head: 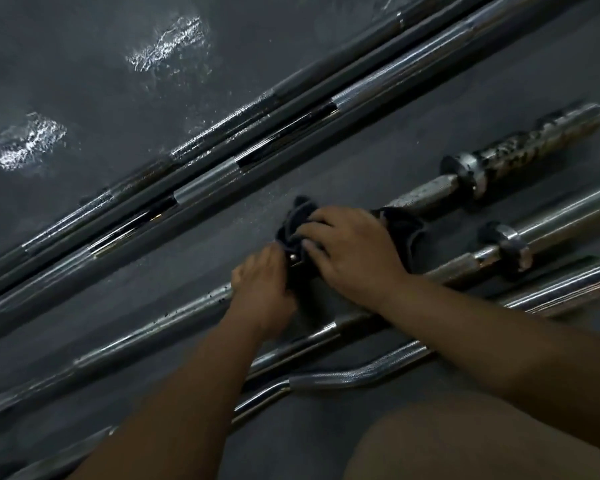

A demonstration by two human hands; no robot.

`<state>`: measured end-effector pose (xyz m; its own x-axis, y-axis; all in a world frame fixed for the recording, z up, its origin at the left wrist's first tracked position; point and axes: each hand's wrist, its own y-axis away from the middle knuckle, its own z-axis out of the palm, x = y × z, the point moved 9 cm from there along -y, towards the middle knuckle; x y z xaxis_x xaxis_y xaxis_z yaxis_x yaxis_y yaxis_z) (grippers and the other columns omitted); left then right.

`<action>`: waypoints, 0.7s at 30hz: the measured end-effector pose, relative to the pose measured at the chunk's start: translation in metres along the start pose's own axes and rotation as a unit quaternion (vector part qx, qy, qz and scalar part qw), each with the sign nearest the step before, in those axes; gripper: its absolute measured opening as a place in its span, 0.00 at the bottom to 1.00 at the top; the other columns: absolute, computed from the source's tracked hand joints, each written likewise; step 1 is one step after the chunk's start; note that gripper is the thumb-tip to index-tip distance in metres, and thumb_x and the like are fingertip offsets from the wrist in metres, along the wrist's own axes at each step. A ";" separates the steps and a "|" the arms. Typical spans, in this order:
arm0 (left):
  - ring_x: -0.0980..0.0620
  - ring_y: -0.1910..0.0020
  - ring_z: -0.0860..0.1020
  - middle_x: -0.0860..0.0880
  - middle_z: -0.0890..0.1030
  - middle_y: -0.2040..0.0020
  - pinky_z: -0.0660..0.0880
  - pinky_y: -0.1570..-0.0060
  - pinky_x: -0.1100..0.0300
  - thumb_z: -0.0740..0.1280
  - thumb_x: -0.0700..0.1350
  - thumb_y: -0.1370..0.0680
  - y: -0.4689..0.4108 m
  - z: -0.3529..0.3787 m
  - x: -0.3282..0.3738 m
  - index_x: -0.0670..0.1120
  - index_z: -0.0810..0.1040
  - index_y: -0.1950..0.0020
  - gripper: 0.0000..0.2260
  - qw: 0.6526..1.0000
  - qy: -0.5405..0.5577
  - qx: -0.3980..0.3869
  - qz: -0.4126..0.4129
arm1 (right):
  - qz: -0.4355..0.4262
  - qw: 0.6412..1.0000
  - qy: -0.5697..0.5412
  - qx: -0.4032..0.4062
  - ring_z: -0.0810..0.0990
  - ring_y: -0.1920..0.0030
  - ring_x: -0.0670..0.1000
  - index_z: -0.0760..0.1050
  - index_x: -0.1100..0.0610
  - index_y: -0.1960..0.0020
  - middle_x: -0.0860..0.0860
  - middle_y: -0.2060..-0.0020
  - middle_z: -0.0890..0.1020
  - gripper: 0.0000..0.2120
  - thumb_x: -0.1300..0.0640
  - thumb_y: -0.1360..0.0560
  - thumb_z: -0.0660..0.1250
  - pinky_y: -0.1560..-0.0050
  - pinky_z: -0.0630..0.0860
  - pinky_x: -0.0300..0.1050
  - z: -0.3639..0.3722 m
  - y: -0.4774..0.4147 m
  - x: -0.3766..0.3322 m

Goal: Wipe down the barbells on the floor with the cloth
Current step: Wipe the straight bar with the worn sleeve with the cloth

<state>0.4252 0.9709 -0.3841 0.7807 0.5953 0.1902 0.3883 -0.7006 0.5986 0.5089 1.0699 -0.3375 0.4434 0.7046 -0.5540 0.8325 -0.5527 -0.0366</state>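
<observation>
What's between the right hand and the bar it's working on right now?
The dark cloth, bunched over the speckled bar and gripped under the right hand. The head view shows it.

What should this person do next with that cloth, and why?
Probably slide the cloth up the barbell toward its collar: the right hand grips the cloth round it, the left hand holds the barbell alongside, and dark specks cover the metal just ahead.
</observation>
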 end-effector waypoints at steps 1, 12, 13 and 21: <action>0.42 0.37 0.68 0.45 0.70 0.37 0.60 0.44 0.53 0.67 0.43 0.28 0.000 0.001 -0.001 0.47 0.63 0.33 0.25 1.000 -0.003 -0.006 -0.002 | -0.040 0.999 -0.007 -0.021 0.80 0.50 0.58 0.82 0.52 0.44 0.52 0.48 0.82 0.13 0.50 0.23 0.63 0.50 0.75 0.53 -0.003 -0.003 -0.003; 0.43 0.37 0.68 0.46 0.72 0.36 0.61 0.40 0.52 0.65 0.49 0.26 -0.010 0.000 -0.005 0.51 0.67 0.31 0.23 1.000 -0.018 -0.001 0.003 | 0.075 0.997 0.013 0.016 0.77 0.42 0.59 0.76 0.55 0.38 0.55 0.45 0.79 0.22 0.46 0.28 0.61 0.45 0.69 0.56 0.024 0.012 -0.009; 0.42 0.37 0.69 0.45 0.73 0.37 0.63 0.41 0.51 0.64 0.49 0.26 -0.010 0.001 -0.006 0.51 0.68 0.32 0.22 1.000 -0.022 -0.007 0.001 | 0.026 0.999 0.014 -0.017 0.77 0.42 0.58 0.75 0.53 0.37 0.54 0.45 0.79 0.23 0.43 0.28 0.62 0.45 0.68 0.55 0.028 0.011 -0.017; 0.45 0.35 0.67 0.51 0.69 0.32 0.59 0.38 0.52 0.67 0.43 0.29 -0.007 -0.004 -0.003 0.54 0.62 0.26 0.32 0.999 -0.009 0.046 0.024 | 0.172 0.970 0.146 0.084 0.70 0.34 0.67 0.70 0.64 0.33 0.66 0.33 0.72 0.25 0.58 0.28 0.61 0.33 0.66 0.62 -0.079 0.008 0.117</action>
<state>0.4187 0.9756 -0.3855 0.8076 0.5541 0.2022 0.3935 -0.7615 0.5150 0.5935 1.1835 -0.3368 0.7819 0.5476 -0.2980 0.5632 -0.8254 -0.0389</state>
